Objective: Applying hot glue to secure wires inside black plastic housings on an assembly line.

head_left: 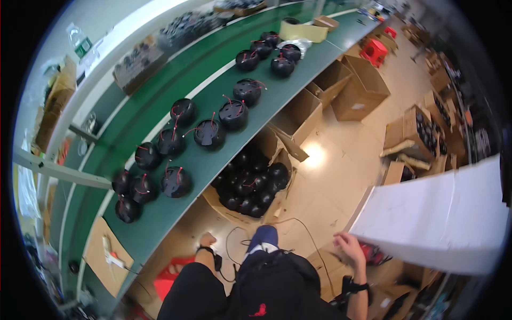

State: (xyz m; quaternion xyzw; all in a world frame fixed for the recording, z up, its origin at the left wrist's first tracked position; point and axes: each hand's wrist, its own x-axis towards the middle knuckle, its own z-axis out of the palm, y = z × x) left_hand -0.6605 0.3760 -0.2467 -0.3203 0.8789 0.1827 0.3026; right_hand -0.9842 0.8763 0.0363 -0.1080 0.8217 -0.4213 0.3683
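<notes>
My left hand (208,240) hangs over the floor beside my left knee, its fingers curled in and nothing visible in them. A dark band circles that wrist. My right hand (348,247) is raised at the near left corner of a white panel (432,213). Its fingers are bent but apart, and it appears to hold nothing. To my left, several black round shells (209,134) with thin red wires stand in loose groups along a green workbench (213,176). Under the bench edge, a cardboard box (234,216) is heaped with similar black shells (256,184).
A white glue gun (111,255) lies on a cardboard sheet (101,272) at the bench's near end. A red stool (169,277) stands below it. Cables (306,232) trail over the floor. Cardboard boxes (360,88) line the bench, with filled boxes (416,133) opposite.
</notes>
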